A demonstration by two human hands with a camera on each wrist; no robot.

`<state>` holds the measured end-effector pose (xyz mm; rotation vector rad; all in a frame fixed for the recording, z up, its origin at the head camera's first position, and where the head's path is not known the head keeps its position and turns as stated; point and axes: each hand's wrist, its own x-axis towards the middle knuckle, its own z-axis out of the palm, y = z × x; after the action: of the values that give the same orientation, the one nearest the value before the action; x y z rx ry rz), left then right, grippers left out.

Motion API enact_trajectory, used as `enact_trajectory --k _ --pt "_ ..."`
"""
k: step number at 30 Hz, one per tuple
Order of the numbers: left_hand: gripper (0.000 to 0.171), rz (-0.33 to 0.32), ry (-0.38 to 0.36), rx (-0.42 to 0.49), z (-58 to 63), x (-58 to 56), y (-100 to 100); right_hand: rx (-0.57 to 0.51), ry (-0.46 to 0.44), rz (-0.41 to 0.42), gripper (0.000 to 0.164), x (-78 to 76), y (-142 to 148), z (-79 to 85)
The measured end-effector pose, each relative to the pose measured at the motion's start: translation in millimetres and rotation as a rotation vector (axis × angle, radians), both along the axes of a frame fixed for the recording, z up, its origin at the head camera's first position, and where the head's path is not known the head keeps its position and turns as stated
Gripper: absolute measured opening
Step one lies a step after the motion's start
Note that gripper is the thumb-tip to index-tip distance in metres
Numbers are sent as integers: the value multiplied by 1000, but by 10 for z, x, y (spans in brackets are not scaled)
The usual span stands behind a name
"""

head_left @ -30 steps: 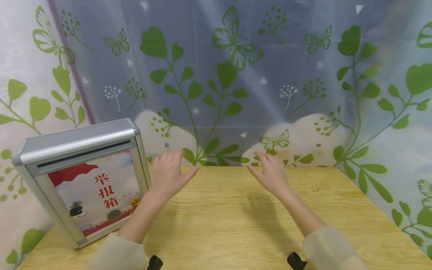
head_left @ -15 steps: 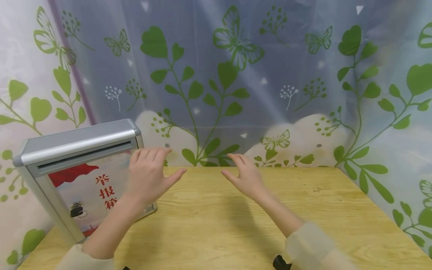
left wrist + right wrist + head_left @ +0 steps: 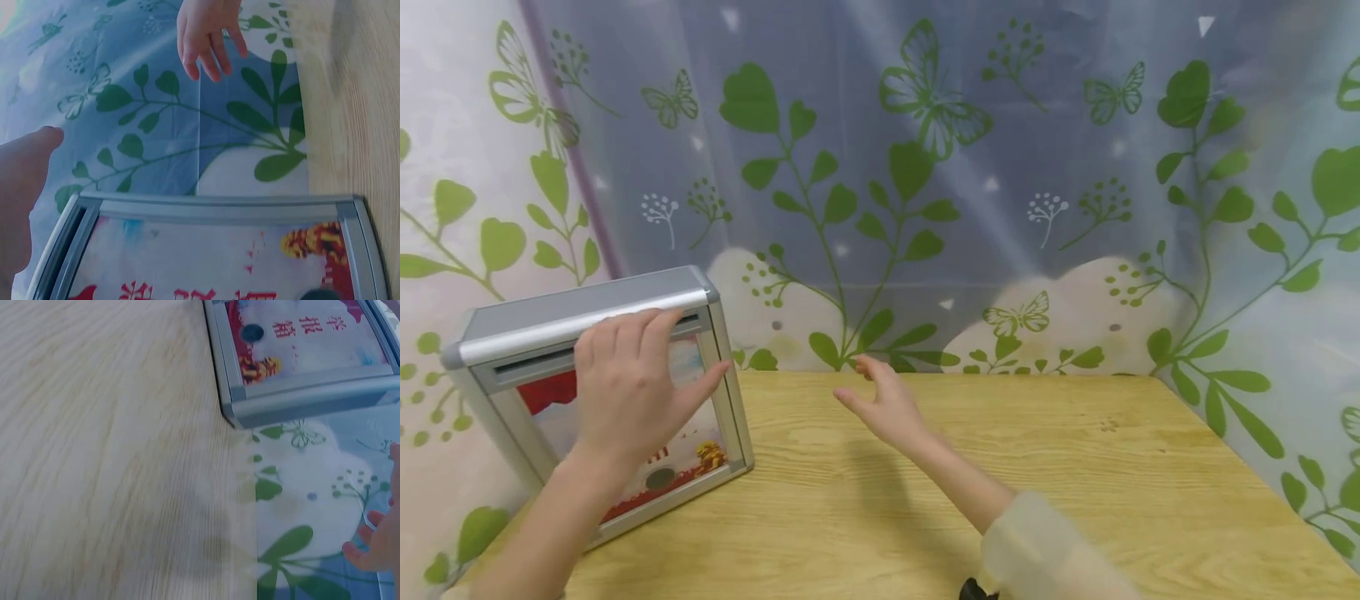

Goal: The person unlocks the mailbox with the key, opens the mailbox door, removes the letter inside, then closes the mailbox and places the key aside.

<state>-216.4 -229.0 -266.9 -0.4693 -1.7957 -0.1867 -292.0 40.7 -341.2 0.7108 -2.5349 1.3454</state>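
Note:
A silver metal box (image 3: 591, 304) with a slot near its top stands at the left of the wooden table. Its front panel carries red lettering, a black lock and a lion figure, the lock now hidden behind my left hand (image 3: 628, 392). That hand overlaps the box's front in the head view, fingers straight and thumb spread to the right. In the left wrist view, part of it shows at the left edge beside the box (image 3: 212, 250). My right hand (image 3: 883, 408) hovers over the table to the right of the box, fingers loosely bent, holding nothing.
The wooden table (image 3: 1075, 475) reaches back to a curtain (image 3: 1000, 167) printed with green leaves and butterflies, which also hangs along both sides. A small black object (image 3: 976, 590) shows at the bottom edge near the right sleeve (image 3: 1045, 542).
Both hands have moved left. My left hand has come across from the box's right side to the front of it. The right hand has followed over the table. The box stays put.

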Motion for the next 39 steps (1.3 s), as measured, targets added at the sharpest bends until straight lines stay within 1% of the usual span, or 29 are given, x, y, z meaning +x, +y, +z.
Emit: enact_trajectory --k 2,5,8,10,13,14,17,18,19,22,25,26,29,30,31,33,35,36,39 --pt "82 9 16 7 19 14 -79 -14 -9 18 60 6 -92 2" --pt "87 36 53 58 58 28 -193 -47 -36 52 60 16 -229 6" --pt "94 98 81 140 85 62 -307 -73 -61 85 59 25 -354 -5" --pt "99 123 74 200 91 102 -399 -84 -78 101 58 37 -421 -13" --pt "108 132 -19 281 99 199 -558 -94 -79 119 56 39 -497 -32" --pt "110 124 -26 308 103 214 -611 -100 -81 122 55 41 -519 -35" --pt "120 102 -119 373 121 303 -774 -115 -85 135 55 35 -579 -45" --pt "122 93 -130 395 128 321 -823 -112 -84 139 55 32 -600 -47" --pt "126 99 -175 431 135 357 -873 -110 -89 143 56 32 -622 -46" --pt "118 145 -334 548 139 450 -1002 -103 -105 169 58 33 -692 -32" --pt "108 188 -522 687 109 480 -1118 -93 -110 190 59 39 -769 -6" --pt "105 188 -574 714 85 473 -1158 -91 -111 196 58 40 -796 2" --pt "107 139 -729 768 -20 436 -1289 -75 -108 206 56 39 -877 20" --pt "106 102 -760 760 -63 413 -1347 -71 -112 206 56 41 -902 28" --pt "105 63 -775 747 -109 389 -1397 -66 -112 207 55 39 -929 35" --pt "100 -17 -785 718 -193 344 -1480 -53 -123 201 56 26 -980 54" --pt "93 -94 -767 682 -270 297 -1547 -48 -147 202 59 16 -1020 83" --pt "89 -120 -755 667 -298 277 -1570 -46 -159 206 61 10 -1036 99" --pt "82 -141 -764 663 -386 276 -1624 -51 -205 243 65 2 -1103 124"
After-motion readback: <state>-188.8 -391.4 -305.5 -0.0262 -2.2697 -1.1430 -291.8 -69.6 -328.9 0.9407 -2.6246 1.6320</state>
